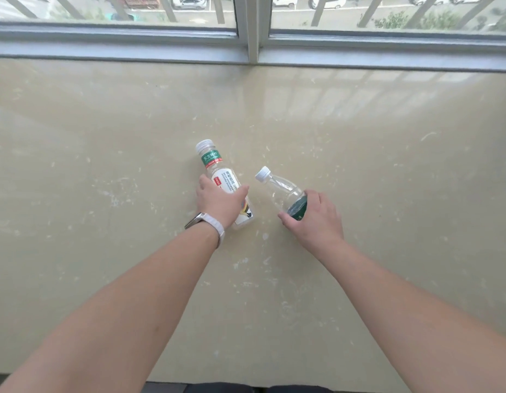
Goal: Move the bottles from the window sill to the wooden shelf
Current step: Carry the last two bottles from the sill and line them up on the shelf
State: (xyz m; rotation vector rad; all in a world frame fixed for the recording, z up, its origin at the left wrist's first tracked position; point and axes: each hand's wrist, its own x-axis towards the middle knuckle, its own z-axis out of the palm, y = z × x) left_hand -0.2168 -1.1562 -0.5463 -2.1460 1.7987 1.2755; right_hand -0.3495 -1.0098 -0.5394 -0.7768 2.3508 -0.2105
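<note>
On sill (104, 137) — left hand (217, 204): labelled bottle (217, 171) | right hand (317, 219): clear bottle (283, 191)

I see the left hand (217, 204) wrapped around the white-label bottle (222, 182) and the right hand (317, 219) around the green-label bottle (286, 195), over the window sill (104, 165).

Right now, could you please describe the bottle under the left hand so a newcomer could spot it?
On the beige window sill below the window, two clear bottles lie centrally. It is the left bottle, under the left hand; unlike its neighbour, it wears a white label and green neck band.
</note>
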